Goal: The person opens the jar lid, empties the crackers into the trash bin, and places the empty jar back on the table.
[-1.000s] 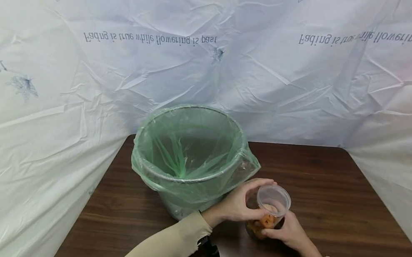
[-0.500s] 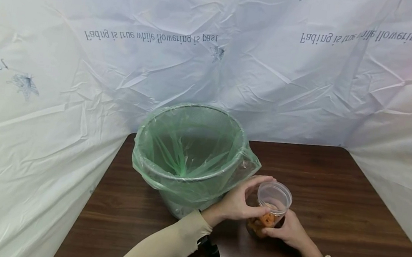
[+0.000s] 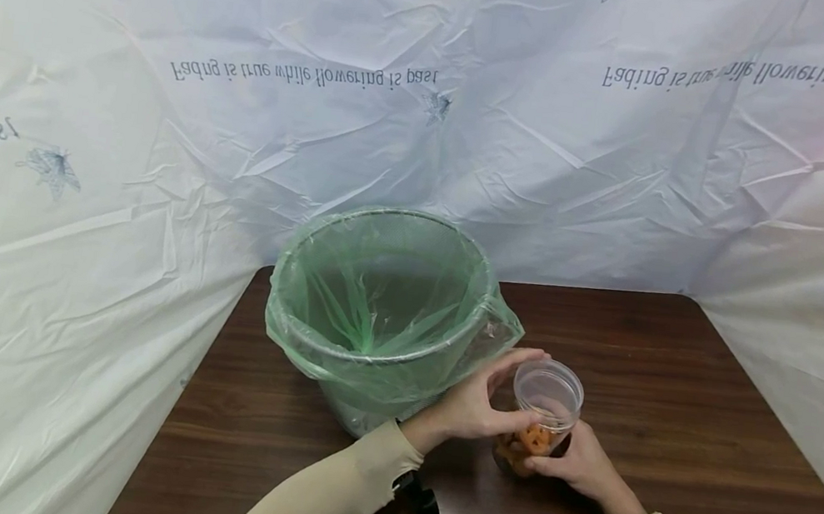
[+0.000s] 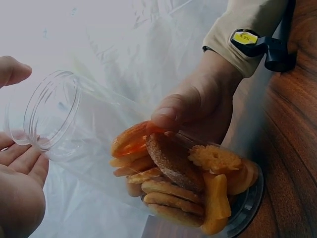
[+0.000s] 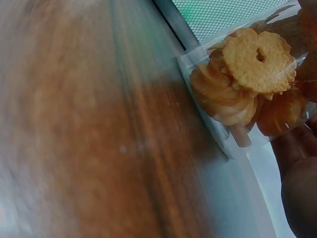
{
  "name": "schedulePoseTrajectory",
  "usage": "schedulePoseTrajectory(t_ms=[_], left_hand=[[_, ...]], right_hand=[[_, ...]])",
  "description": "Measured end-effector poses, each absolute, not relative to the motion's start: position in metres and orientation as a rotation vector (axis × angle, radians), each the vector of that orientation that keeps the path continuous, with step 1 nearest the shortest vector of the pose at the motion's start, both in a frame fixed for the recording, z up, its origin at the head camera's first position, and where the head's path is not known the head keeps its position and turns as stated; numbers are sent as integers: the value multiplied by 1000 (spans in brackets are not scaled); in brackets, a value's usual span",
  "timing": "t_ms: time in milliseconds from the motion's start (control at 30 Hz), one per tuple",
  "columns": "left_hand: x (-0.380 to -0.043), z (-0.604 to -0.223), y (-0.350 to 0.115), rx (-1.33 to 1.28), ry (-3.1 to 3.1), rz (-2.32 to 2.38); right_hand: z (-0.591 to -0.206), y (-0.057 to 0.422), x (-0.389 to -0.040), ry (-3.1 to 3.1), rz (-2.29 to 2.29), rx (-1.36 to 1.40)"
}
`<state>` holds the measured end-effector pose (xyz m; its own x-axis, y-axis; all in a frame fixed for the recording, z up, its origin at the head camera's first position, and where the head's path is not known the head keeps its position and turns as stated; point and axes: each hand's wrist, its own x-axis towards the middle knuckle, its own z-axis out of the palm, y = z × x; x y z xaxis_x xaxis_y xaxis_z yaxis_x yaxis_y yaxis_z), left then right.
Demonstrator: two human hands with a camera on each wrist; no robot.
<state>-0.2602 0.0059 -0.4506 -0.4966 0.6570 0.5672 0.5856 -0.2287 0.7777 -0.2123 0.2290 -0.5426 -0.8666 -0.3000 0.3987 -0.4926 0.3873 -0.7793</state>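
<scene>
A clear plastic jar [image 3: 548, 401] of cookies [image 4: 173, 188] stands tilted between the two hands, its round mouth turned up. Near this mouth the left hand [image 3: 475, 402] holds the jar, thumb in front and fingers behind; in the left wrist view its fingertips [image 4: 37, 161] lie right at the threaded rim. Lower down, the right hand [image 3: 582, 463] grips the jar's side with its thumb across the front. The cookies are heaped toward the jar's base, a ring-shaped one [image 5: 260, 59] showing large in the right wrist view.
Left of the jar, a mesh bin [image 3: 353, 414] lined with a green plastic bag [image 3: 384, 380] stands on the dark wood table [image 3: 676, 402]. White printed sheeting [image 3: 408, 148] hangs behind and on both sides. The left forearm passes in front of the bin.
The jar's mouth has risen slightly in the head view, and the left hand has moved up with it. The right hand has kept its hold in nearly the same place.
</scene>
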Motion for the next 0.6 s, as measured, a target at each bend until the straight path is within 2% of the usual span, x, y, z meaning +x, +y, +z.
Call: schedulePoseTrajectory(t_ms=[333,600], left_hand=[[-257,-447,-2,1561,1939,1856],[-250,-447,-6,1532,1910,1876]], right_hand=[[-544,229,-213,-2413,1508,773],[-543,228,-214,-2414,1496,717]])
